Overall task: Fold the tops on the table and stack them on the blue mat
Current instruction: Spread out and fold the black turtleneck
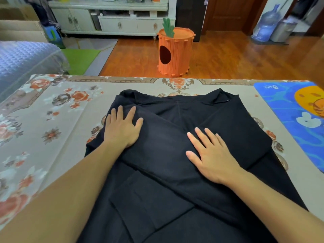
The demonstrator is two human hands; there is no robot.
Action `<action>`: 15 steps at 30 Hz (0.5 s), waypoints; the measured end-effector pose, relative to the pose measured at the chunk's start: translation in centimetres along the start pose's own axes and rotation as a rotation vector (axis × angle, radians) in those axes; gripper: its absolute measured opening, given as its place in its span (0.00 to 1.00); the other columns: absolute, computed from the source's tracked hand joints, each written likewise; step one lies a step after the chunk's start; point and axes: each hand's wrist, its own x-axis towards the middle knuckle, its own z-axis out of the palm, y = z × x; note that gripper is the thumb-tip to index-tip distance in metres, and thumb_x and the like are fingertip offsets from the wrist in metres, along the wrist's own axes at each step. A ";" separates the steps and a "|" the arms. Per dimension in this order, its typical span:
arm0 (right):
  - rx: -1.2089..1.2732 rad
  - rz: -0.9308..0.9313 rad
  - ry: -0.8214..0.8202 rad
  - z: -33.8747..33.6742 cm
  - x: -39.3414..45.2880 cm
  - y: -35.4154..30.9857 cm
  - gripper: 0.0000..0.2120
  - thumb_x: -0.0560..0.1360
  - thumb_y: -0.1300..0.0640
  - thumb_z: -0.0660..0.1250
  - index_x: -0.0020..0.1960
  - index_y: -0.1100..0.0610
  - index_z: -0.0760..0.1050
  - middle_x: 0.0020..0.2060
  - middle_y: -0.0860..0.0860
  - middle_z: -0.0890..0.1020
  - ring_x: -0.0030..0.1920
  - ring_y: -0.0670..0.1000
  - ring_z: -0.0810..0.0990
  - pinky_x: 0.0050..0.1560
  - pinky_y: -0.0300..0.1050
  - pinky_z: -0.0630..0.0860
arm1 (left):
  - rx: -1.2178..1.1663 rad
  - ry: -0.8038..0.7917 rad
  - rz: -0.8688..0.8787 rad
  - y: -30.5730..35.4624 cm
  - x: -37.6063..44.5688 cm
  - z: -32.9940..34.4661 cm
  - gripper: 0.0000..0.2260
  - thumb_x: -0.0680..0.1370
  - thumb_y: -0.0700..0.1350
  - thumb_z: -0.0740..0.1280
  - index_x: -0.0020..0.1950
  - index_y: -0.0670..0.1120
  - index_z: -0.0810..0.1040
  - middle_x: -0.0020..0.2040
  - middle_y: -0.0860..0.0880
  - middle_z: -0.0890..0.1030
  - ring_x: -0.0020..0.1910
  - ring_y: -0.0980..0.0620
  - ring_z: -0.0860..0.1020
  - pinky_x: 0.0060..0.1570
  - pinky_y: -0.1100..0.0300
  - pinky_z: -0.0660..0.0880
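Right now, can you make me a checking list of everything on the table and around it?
Surface: table under a floral cloth, mostly taken up by the garment.
Job's things: black top spread flat, both sides folded inward; blue mat at the right edge, no folded tops seen on the part that shows.
Clutter: nothing seen.
Grippers: left hand flat on the left fold; right hand flat on the right fold.
Cables: nothing seen.
Surroundings: orange carrot-shaped bin on the wood floor, white cabinet behind, water jug far right, blue bedding left.
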 end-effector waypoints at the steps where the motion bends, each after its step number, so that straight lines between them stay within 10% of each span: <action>1: 0.007 0.010 0.008 -0.5 0.2 -0.1 0.38 0.75 0.27 0.33 0.81 0.39 0.47 0.81 0.45 0.49 0.80 0.52 0.45 0.80 0.53 0.46 | 0.005 0.007 -0.025 0.1 -0.2 0.0 0.31 0.80 0.69 0.42 0.82 0.61 0.45 0.84 0.44 0.46 0.82 0.41 0.44 0.79 0.40 0.42; 5: 0.064 0.004 0.141 -4.4 4.4 -0.7 0.29 0.78 0.32 0.47 0.69 0.44 0.73 0.68 0.48 0.73 0.65 0.55 0.70 0.68 0.52 0.67 | -0.010 0.017 -0.086 -0.1 -0.5 0.3 0.32 0.79 0.70 0.41 0.82 0.61 0.45 0.84 0.45 0.46 0.82 0.43 0.43 0.78 0.37 0.42; 15: 0.029 0.014 0.064 -3.2 20.0 2.2 0.31 0.81 0.35 0.40 0.81 0.45 0.51 0.81 0.50 0.55 0.80 0.57 0.50 0.79 0.60 0.48 | -0.162 0.182 -0.058 -0.5 -0.4 0.3 0.26 0.83 0.62 0.47 0.80 0.57 0.62 0.82 0.46 0.58 0.81 0.46 0.54 0.79 0.43 0.50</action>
